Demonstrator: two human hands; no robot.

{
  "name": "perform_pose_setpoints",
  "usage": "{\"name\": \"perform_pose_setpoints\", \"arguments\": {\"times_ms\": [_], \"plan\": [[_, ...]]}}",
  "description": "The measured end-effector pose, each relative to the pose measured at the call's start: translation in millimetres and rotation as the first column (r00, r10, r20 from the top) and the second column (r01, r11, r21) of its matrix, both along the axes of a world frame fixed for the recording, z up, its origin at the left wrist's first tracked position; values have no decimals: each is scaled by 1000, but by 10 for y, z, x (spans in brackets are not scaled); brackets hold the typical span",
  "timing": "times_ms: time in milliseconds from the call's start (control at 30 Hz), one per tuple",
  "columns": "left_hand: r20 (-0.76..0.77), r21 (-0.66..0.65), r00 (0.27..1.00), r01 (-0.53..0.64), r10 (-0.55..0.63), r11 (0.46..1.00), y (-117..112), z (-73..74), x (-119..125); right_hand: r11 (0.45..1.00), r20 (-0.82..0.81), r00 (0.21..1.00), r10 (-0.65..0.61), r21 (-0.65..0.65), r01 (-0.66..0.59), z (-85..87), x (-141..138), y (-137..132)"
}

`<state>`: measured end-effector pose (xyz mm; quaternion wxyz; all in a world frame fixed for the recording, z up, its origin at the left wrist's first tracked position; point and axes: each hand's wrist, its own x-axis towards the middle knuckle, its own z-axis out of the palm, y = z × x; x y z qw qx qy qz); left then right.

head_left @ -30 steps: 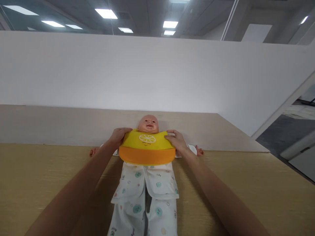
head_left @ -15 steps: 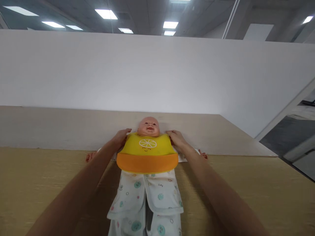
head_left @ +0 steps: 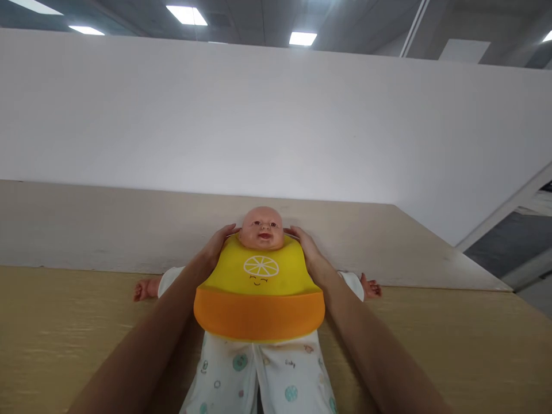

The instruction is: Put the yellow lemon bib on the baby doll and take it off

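Observation:
A baby doll [head_left: 261,218] lies on its back, head away from me, arms stretched out to both sides. Over its chest spreads a yellow silicone bib [head_left: 233,276] with a white citrus slice, a smiling face and an orange pocket [head_left: 259,317]. My left hand [head_left: 219,241] curls round the bib's upper left edge beside the doll's neck. On the other side, my right hand [head_left: 307,246] holds the upper right edge the same way. Fingertips of both hands are partly hidden behind the neck, as are the bib's strap ends. White printed clothes [head_left: 293,368] cover the doll's body.
The doll rests on a wood-toned tabletop [head_left: 440,339], with a paler strip [head_left: 86,224] along the back. A white partition [head_left: 276,121] rises behind it and continues on the right. The tabletop's corner edge lies at the far right.
Both hands have moved inward, closer to the doll's head and neck. The view has come nearer, so doll and bib look larger, and more of the doll's sleeves and hands shows.

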<state>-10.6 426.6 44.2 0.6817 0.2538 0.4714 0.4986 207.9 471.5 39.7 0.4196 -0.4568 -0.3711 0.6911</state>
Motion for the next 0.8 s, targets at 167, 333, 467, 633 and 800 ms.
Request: {"name": "perform_pose_setpoints", "arguments": {"times_ms": [167, 333, 467, 633, 800], "plan": [[110, 29, 993, -39, 35, 999, -204, 12, 106, 993, -96, 994, -61, 99, 71, 102, -10, -266], [157, -6, 988, 3, -2, 1000, -539, 42, 202, 993, -223, 973, -57, 87, 78, 6, 38, -503], [188, 115, 982, -38, 16, 993, -796, -31, 256, 980, -210, 974, -87, 156, 121, -56, 130, -794], [4, 189, 997, -73, 73, 979, -1117, -235, 277, 975, -262, 958, -115, 157, 160, -105, 249, -1255], [-3, 194, 997, -71, 72, 978, -1598, -322, 370, 973, -314, 947, -67, 191, 132, -156, 356, -1734]]}}
